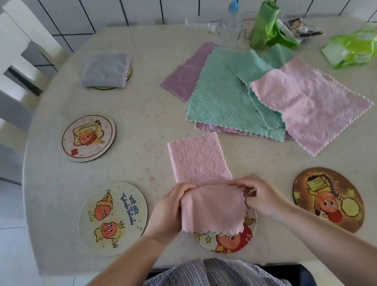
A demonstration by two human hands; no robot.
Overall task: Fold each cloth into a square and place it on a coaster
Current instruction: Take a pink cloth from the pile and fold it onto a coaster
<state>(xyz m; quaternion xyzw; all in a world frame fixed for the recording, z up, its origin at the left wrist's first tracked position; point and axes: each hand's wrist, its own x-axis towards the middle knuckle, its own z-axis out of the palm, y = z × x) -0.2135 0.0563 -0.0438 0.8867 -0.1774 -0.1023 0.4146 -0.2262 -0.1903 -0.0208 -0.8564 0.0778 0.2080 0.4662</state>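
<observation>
Both hands hold one pink cloth (200, 165) at its fold line, above a coaster.

The left hand (169, 212) and right hand (260, 197) each pinch a side of the pink cloth; its near half hangs over the red coaster (231, 240), its far half lies flat on the table (131, 107). A folded grey cloth (105, 71) sits on the far coaster (128, 73). Unfolded cloths (225, 101) lie stacked to the right. A clear pump bottle (231, 24) stands at the far edge; its contents cannot be determined.
</observation>
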